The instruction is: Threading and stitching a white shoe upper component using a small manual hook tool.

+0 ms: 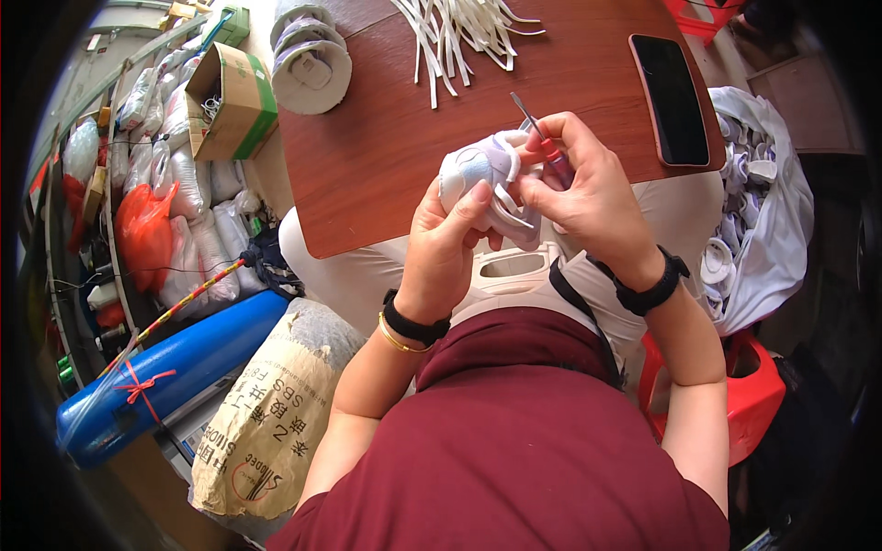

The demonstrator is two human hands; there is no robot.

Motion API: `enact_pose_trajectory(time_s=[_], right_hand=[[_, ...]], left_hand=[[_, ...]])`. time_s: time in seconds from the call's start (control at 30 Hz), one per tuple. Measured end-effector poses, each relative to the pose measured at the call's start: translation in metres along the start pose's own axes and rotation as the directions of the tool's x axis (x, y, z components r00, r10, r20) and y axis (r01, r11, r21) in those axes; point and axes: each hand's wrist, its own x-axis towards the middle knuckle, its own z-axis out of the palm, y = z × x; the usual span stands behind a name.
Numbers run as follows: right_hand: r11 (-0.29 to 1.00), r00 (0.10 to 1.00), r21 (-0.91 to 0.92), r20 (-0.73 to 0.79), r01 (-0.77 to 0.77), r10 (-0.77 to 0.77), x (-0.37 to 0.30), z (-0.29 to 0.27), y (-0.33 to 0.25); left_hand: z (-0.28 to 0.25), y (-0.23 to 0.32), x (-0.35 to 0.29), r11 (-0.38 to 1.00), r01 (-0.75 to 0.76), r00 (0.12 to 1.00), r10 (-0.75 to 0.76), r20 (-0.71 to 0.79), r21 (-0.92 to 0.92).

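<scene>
Near the table's front edge, my left hand (450,220) is closed around a small white and pale lavender shoe-like piece (470,174), with white strips looped on its right side. My right hand (583,174) grips a small screwdriver-like tool (553,158) with a red handle. Its thin metal shaft points up and away from me, clear of the piece. The right fingertips are against the strips on the piece's edge; whether they also pinch a strip I cannot tell. Loose white strips (464,37) lie in a heap at the table's far side.
On the reddish-brown table (367,174) are a phone (670,101) and a stack of white discs (312,78). A white bag (781,220) of similar small pieces sits on a red stool (758,395) at right. To the left are a cardboard box (230,101), a blue cylinder (175,376) and a paper-wrapped sack (276,413).
</scene>
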Motion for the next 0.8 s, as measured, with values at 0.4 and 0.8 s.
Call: enact_pose_trajectory(time_s=[0.4,0.8], right_hand=[[0.993,0.996,-0.085,-0.021,0.084,-0.086,-0.001,0.012,0.006],[0.997,0.997,-0.069,-0.068,-0.041,0.036,0.007,0.002,0.004]], left_hand=[[0.003,0.000,0.000,0.991,-0.054,0.999,0.054,0.007,0.121],[0.002,-0.002,-0.004,0.972,-0.116,0.992,0.122,-0.018,0.205]])
